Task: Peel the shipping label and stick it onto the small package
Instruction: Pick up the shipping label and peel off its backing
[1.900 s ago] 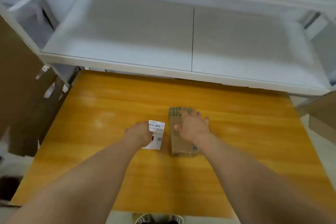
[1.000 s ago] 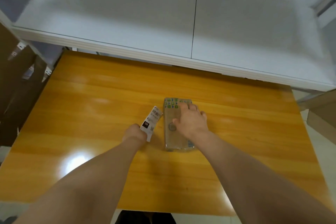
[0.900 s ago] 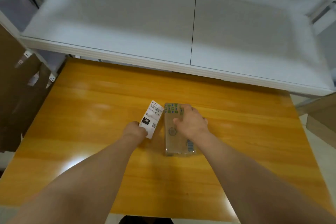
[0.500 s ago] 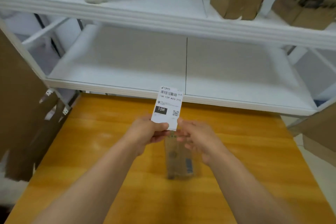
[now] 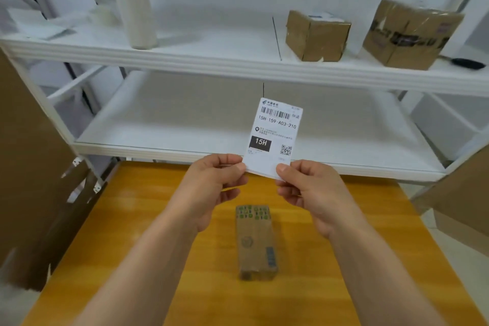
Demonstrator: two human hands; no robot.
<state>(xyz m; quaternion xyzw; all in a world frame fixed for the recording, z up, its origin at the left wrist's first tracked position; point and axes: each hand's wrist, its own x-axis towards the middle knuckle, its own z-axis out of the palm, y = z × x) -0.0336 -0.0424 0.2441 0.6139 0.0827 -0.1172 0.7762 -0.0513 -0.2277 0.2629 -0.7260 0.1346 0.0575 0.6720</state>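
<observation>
I have lifted the shipping label [image 5: 274, 137] off the desk [image 5: 148, 219] to mid-frame, my left hand [image 5: 211, 182] and right hand [image 5: 304, 188] each in a pinching grip on a bottom corner. If I peel unevenly it may tear or curl onto itself. One label, one small package [image 5: 256, 243] lying below at lower centre, two boxes [image 5: 316, 34] upper right.

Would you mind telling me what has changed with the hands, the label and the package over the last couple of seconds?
The right hand let go of the small package and came up to pinch the shipping label's bottom edge. The left hand, holding the label throughout, lifted it from beside the package to upright above the table. The package stayed flat on the table, unlabelled.
</observation>
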